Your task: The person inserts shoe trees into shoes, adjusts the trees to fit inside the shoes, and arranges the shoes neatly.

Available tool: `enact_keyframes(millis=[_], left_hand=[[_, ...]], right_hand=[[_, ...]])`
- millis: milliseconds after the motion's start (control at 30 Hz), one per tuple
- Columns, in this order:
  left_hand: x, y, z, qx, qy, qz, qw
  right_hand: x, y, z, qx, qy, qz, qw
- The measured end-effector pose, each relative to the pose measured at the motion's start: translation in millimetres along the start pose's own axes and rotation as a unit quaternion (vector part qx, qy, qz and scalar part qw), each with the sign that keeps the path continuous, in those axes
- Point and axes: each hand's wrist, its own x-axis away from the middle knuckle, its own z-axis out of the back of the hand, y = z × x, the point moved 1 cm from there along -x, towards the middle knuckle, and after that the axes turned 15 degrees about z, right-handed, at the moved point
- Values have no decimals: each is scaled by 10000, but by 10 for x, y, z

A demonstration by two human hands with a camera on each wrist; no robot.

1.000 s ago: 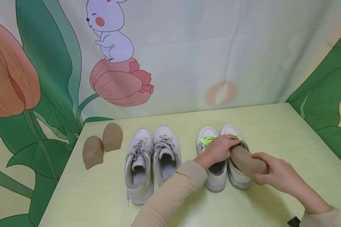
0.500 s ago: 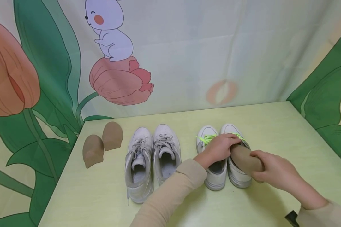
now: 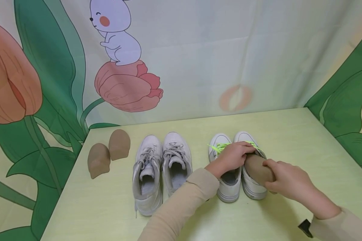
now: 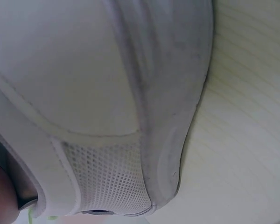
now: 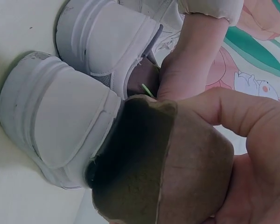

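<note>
A brown moulded shoe insert [image 3: 256, 169], hollow at its near end in the right wrist view [image 5: 196, 168], points toe first into the opening of a white sneaker [image 3: 254, 191] with neon green laces. My right hand [image 3: 291, 180] grips its rear end, thumb on one side and fingers on the other. With bent fingers, my left hand [image 3: 233, 156] holds the tongue area of that same sneaker. Its mate [image 3: 229, 193] stands just to the left, partly under my left wrist. The left wrist view is filled by a sneaker's white side and mesh panel [image 4: 109, 172].
Two more brown shoe inserts [image 3: 99, 160] lie at the table's far left. Beside them stands a second pair of white sneakers [image 3: 147, 201] with grey laces, partly behind my left sleeve [image 3: 181, 204]. A printed curtain [image 3: 193, 67] hangs behind the pale table [image 3: 304, 140].
My right hand has moved left with the shoe insert, which sits deeper in the sneaker's opening. My left hand has stayed at the tongue.
</note>
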Motion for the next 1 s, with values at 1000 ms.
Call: enact_keyframes(millis=[1000], left_hand=[[-13, 0, 0, 262, -384, 323, 9984]], right_hand=[[-156, 101, -98, -410, -33, 112, 9991]])
